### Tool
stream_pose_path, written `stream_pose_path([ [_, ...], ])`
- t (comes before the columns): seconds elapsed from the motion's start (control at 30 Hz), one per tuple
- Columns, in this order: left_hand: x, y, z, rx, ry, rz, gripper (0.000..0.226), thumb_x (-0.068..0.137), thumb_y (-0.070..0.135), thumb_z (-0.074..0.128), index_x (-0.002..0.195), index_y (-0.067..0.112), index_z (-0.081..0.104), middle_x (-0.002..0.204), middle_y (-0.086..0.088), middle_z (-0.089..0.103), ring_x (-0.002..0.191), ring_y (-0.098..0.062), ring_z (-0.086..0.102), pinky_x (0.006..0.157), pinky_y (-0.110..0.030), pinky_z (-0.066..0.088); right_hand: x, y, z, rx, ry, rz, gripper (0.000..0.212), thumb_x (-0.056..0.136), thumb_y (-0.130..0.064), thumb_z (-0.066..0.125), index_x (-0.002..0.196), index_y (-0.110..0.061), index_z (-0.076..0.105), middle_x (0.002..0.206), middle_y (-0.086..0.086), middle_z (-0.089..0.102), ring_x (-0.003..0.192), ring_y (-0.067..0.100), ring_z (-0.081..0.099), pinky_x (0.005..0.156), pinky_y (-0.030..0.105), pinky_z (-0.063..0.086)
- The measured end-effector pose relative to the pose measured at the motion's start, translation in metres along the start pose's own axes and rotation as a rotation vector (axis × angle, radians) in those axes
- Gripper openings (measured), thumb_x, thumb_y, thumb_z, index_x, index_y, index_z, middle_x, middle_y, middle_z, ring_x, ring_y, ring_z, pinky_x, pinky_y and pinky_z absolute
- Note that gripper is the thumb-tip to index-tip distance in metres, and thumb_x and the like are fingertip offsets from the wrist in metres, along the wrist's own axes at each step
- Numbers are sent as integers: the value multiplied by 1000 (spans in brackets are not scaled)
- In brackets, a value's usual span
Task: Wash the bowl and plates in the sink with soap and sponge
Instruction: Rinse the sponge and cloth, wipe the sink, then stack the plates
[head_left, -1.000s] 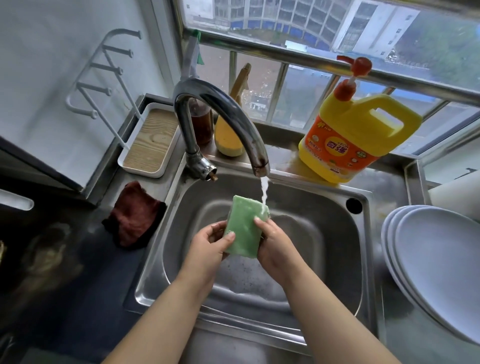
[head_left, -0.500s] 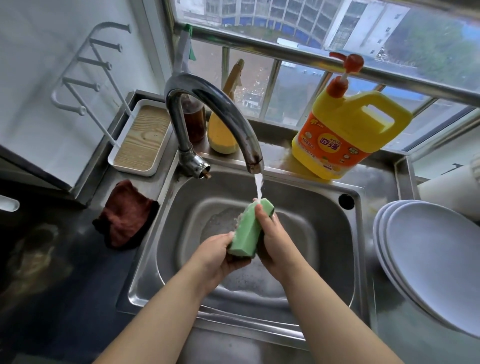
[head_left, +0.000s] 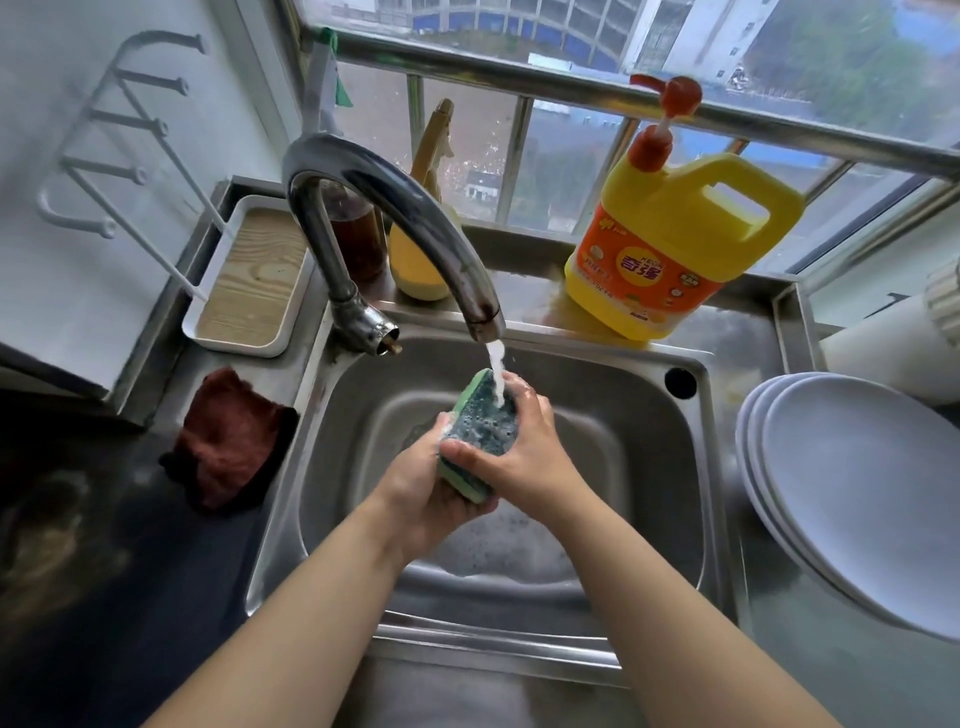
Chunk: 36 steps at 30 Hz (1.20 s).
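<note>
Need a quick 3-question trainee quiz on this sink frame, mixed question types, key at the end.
1. True or false: the plates are stacked inside the sink.
2. Which hands hold the sponge? A) left hand only B) right hand only C) both
3. Fill in: water from the faucet lands on the ____.

Key:
1. False. They sit on the counter, right of the basin.
2. C.
3. Sponge, on its dark sudsy face.
</note>
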<state>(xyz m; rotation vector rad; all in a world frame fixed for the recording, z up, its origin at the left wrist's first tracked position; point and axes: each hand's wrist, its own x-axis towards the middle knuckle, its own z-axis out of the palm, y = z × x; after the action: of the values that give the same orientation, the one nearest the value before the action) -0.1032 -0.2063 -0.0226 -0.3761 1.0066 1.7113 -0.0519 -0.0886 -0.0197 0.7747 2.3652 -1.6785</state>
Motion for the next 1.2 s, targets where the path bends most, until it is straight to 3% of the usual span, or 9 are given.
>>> stream_pose_path([
  [0.1,4,2,3,20,-43,45,31,102,29,35,107,18,63,89,-7,67,68,-15,60,58,-27,46,4,-2,4,-17,97,-38,97,52,-62,81,133,-27,40,124,-3,41,108,3,44,80,-3,31],
  [0.2,5,6,4,102,-44,75,25,98,18,38,108,16,61,79,-6,64,59,-14,57,50,-23,45,8,0,8,-15,157,-83,85,50,-73,66,119,-26,49,113,-2,56,103,9,55,80,8,40],
  [0.3,9,9,4,150,-13,61,28,96,20,40,109,12,63,84,-9,63,66,-16,55,54,-24,44,6,-2,10,28,175,-89,66,57,-71,66,104,-27,50,98,-8,62,90,3,59,70,6,40],
  [0.47,16,5,3,181,24,98,33,99,30,41,107,13,69,93,-15,58,71,-21,51,58,-28,34,4,0,12,68,186,-32,36,79,-43,73,102,-19,61,85,-14,63,80,-5,60,68,12,47],
  [0.63,22,2,6,277,103,142,28,99,31,44,101,13,65,62,-4,54,49,-13,45,41,-22,31,4,0,17,145,216,66,23,83,-36,70,96,-18,65,86,-3,68,80,11,67,57,19,52],
  [0.8,34,2,-1,428,246,138,33,100,37,40,98,16,66,58,-4,56,45,-14,48,40,-22,33,8,0,18,129,200,148,12,86,-33,62,88,-22,67,83,-3,69,78,9,67,59,21,52],
  [1.0,41,6,-3,532,345,166,34,99,34,39,104,17,68,96,-7,72,91,-21,67,70,-31,49,16,4,21,19,162,167,27,87,-41,55,82,-18,67,79,1,70,77,19,68,68,39,57],
  [1.1,44,5,-3,576,390,198,32,92,42,43,91,26,71,86,-1,74,90,-24,69,74,-41,55,17,0,20,86,137,154,25,86,-36,53,78,-16,66,76,4,69,74,20,68,63,36,56],
  [1.2,39,5,1,715,444,266,45,81,64,42,84,30,71,73,5,71,79,-22,68,80,-45,54,14,-7,18,302,68,190,31,96,-24,49,73,-6,60,62,7,58,50,7,55,44,18,43],
])
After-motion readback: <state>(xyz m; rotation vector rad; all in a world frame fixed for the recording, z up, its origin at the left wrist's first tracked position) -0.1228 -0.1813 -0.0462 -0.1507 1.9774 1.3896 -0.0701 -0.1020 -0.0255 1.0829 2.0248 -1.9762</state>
